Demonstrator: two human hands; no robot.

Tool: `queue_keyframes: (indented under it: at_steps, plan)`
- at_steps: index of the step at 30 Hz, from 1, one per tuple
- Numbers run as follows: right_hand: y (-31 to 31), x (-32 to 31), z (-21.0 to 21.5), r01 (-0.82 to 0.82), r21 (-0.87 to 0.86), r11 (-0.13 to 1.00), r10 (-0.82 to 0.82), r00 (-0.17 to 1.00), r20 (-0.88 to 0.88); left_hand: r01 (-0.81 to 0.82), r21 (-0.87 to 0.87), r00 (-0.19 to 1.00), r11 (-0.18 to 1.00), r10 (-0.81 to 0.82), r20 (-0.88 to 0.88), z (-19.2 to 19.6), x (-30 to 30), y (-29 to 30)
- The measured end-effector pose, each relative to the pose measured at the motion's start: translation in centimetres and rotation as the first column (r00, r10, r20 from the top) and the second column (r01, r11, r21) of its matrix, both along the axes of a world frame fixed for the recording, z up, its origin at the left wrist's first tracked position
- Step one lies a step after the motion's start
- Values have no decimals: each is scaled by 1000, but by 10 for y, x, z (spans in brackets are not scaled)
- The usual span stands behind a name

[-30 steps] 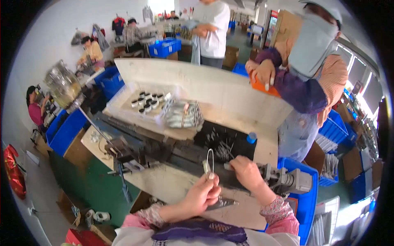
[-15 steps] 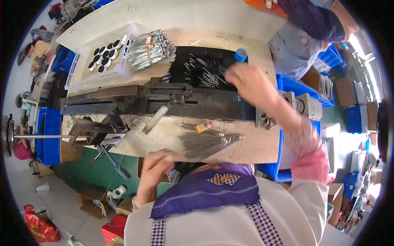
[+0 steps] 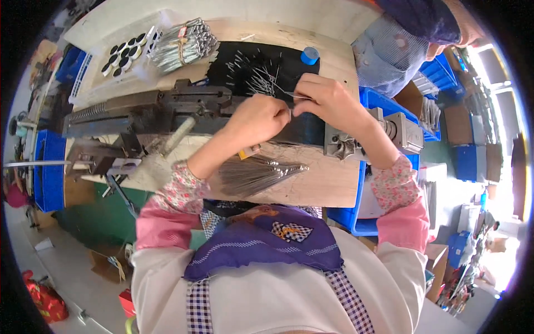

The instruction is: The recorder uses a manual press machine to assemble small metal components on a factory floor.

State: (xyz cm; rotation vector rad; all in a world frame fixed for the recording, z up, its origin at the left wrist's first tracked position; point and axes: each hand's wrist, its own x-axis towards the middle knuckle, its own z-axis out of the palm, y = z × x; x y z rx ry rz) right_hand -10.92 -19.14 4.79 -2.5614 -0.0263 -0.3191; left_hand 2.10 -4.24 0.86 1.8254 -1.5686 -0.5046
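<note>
My right hand [image 3: 329, 101] pinches a thin metal rod [image 3: 289, 93] that sticks out to the left from its fingertips. Close beside it, my left hand [image 3: 260, 117] is closed; whatever its fingers hold is hidden. Both hands are over the right part of a long dark metal bench fixture [image 3: 153, 106]. Just beyond them, a loose pile of thin silvery rods [image 3: 260, 82] lies on a black mat [image 3: 222, 53]. On the near side, a fanned heap of thin metal wires [image 3: 250, 175] rests on the wooden table [image 3: 331, 178], with a small yellow piece [image 3: 243, 154] partly hidden by my left arm.
A blue round container [image 3: 310, 54] stands at the mat's far right corner. Farther left are a tied bundle of metal rods [image 3: 183, 49] and a clear tray [image 3: 92, 83] with several black-and-white round pieces. A metal clamp [image 3: 340, 146] sits right. Another person [image 3: 389, 55] is at the far right.
My left hand has come up from the table's near edge to meet the right hand. The right hand has drawn back slightly from the rod pile. The view has shifted a little.
</note>
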Motion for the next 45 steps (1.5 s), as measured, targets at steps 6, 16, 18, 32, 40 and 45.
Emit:
queue_keyframes:
  at_steps: [6,16,18,32,40,45]
  plan:
    - [28,37,-18,-21,-92,996,53,930,364,102,-213,577,972,117,808,51,44,39]
    - [42,62,-40,-6,-24,1000,14,940,340,-454,-573,864,682,493,-98,-53,-37,108]
    - [43,59,-39,-6,-70,998,28,948,316,-493,179,238,851,330,-913,-65,-38,111]
    - [47,69,-37,15,-130,991,31,938,347,-471,-19,826,882,434,-359,-69,-12,97]
    - [113,-2,-92,-1,-124,992,-32,964,-264,-867,283,68,409,661,-747,-87,29,204]
    - [117,23,-117,3,-229,973,-106,893,-436,-866,349,-83,359,584,-808,-71,63,215]
